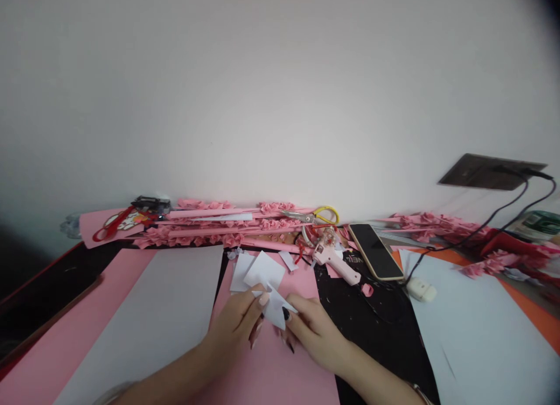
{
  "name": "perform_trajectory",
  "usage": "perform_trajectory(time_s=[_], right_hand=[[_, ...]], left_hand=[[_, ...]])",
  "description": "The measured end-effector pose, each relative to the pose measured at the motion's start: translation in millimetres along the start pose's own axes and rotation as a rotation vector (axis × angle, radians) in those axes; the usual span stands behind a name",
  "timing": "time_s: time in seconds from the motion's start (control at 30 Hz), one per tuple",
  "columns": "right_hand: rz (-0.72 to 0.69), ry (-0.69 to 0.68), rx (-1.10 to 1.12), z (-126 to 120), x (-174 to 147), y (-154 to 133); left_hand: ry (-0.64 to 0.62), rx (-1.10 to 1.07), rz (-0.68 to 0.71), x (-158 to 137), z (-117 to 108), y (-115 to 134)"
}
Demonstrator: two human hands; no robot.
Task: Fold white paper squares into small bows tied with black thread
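Observation:
A small folded piece of white paper [275,309] is held between my two hands, above a pink paper sheet [271,370]. My left hand [240,320] pinches its left side, thumb on top. On the right side, my right hand [312,329] grips it with a dark-nailed thumb pressed on its face. The fingers under the paper are partly hidden. Just beyond the hands lie white paper squares [265,268], overlapping one another, and a narrow white paper strip [288,260].
A pink glue gun [336,262], a phone [377,252] and a white earbud case [421,289] lie to the right. Yellow-handled scissors [312,216] rest on pink paper flower stems [210,231] along the wall. White sheets [161,311] flank the work area. Cables run to a wall socket [492,171].

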State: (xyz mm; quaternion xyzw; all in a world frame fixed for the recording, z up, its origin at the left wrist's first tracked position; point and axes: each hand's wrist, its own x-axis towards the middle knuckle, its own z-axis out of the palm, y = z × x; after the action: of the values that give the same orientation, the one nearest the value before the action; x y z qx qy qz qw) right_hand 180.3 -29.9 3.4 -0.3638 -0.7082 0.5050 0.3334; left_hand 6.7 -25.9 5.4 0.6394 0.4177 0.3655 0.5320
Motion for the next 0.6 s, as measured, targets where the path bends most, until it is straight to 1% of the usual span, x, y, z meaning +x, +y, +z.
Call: perform_trajectory(time_s=[0.17, 0.3, 0.37, 0.43, 0.5, 0.6], right_hand=[[0.06, 0.075, 0.365, 7.6, 2.5, 0.6], [0.067, 0.09, 0.542, 14.3, 6.7, 0.1], [0.064, 0.066, 0.58, 18.5, 8.3, 0.1], [0.062, 0.039, 0.569, 22.9, 8.7, 0.5], [0.048, 0.072, 0.526, 26.6, 7.8, 1.5], [0.024, 0.169, 0.438, 30.7, 4.4, 3.8]], left_hand=[[0.037, -0.088, -0.039, -2.3, 9.2, -0.1], [0.126, -0.101, -0.039, -6.6, 16.8, 0.8], [0.195, -0.109, -0.031, -8.8, 20.5, 0.3], [0.221, -0.13, -0.04, -10.3, 23.8, -0.9], [0.26, -0.119, -0.039, -10.9, 26.3, -2.1], [0.302, -0.105, -0.024, -10.6, 28.9, -2.3]])
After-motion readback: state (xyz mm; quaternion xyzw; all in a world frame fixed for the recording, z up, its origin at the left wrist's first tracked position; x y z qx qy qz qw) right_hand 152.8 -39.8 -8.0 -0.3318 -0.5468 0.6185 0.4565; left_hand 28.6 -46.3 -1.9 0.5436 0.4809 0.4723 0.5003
